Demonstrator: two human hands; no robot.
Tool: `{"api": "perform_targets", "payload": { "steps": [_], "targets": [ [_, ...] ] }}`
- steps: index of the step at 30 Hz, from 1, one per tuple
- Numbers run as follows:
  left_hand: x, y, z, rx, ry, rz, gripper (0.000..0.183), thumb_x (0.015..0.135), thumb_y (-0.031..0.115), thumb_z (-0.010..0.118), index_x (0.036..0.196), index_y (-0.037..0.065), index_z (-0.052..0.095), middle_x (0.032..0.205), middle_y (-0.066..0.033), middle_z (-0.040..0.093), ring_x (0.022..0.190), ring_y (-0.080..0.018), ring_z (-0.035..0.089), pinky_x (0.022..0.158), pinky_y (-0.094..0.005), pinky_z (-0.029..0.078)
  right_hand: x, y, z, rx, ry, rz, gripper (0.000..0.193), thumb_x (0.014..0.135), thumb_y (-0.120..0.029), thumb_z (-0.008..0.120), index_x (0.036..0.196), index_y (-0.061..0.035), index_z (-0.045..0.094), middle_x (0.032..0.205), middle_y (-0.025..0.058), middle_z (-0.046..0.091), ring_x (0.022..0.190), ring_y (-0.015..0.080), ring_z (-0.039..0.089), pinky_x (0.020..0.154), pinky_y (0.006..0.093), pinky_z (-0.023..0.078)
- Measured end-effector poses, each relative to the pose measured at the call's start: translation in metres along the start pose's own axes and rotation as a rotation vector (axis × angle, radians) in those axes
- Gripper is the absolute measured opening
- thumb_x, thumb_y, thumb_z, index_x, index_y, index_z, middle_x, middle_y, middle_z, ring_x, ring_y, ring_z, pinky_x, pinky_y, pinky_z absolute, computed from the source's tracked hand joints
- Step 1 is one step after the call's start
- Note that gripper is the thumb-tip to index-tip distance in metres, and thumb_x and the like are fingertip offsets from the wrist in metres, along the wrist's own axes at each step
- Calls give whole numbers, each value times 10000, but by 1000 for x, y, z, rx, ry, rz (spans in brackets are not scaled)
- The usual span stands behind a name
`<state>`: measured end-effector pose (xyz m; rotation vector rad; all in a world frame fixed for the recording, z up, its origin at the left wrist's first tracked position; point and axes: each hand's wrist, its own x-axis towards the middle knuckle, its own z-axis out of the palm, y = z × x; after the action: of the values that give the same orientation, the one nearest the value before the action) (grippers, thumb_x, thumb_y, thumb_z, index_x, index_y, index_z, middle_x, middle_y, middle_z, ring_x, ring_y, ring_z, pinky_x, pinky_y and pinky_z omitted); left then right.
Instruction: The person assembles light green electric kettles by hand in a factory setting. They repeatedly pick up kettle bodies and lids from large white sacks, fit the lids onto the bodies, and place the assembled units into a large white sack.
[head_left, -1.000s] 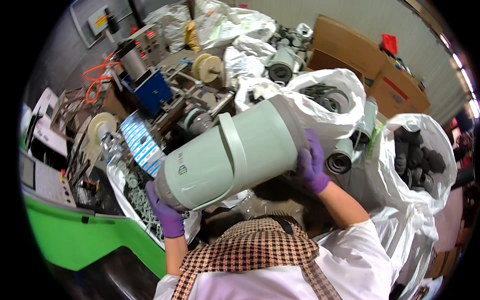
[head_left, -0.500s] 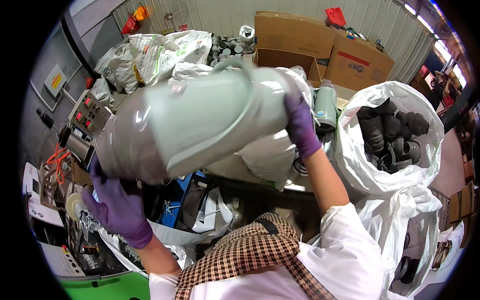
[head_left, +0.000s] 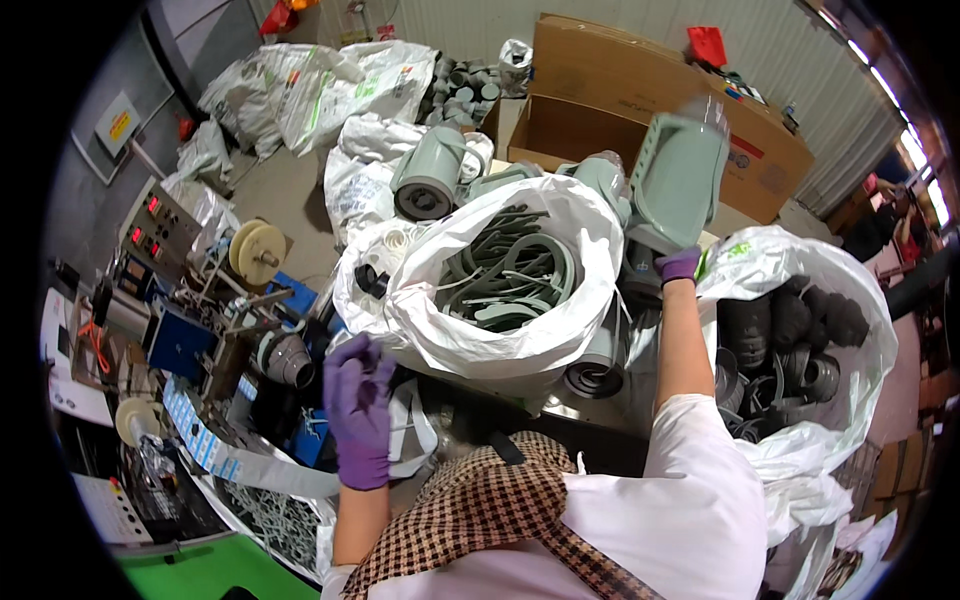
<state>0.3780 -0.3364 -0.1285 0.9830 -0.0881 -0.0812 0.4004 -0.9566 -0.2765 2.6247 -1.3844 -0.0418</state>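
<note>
My right hand (head_left: pixel 680 266), in a purple glove, reaches out to the far right and grips the lower end of a grey-green plastic jug (head_left: pixel 682 175). The jug has a long side handle, and clear plastic wraps its far end. It stands tilted among other jugs at the back of the bench. My left hand (head_left: pixel 360 412), also gloved in purple, hovers at the near side of the white sack (head_left: pixel 440 345). Its fingers are loosely bent and apart, with nothing in them. That sack holds several grey-green curved handles (head_left: pixel 510 268).
More jugs (head_left: pixel 428 175) stand behind the sack. At the right is a white sack of black plastic parts (head_left: pixel 790 325). Cardboard boxes (head_left: pixel 600 80) stand at the back. A machine with spools (head_left: pixel 257 252) and a tray of screws (head_left: pixel 265 515) are at the left.
The jug has moved from in front of me to the far right with my right hand. My left hand has let go of it and moved right. The sack of handles is now uncovered.
</note>
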Motion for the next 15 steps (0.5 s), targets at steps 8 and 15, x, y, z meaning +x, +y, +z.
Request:
{"api": "perform_targets", "payload": {
  "steps": [8,15],
  "targets": [
    [-80,46,-167,187,526,174,293,1053,222,491,1277,45,558,1307,-108,571,1219,-247,562,1044,-390,482,-6,-76,93,-459,-378,-368,581,948,-536,408,1435,-244,535,1506,56,505,1407,261,446,1079,542,367],
    [-208,130,-307,480,912,390,269,1025,136,546,1261,9,555,1191,-79,605,1106,-187,593,980,-333,500,-26,-54,105,-542,-116,-544,583,960,-546,405,1436,-231,525,1498,79,506,1397,262,450,1073,562,371]
  ]
}}
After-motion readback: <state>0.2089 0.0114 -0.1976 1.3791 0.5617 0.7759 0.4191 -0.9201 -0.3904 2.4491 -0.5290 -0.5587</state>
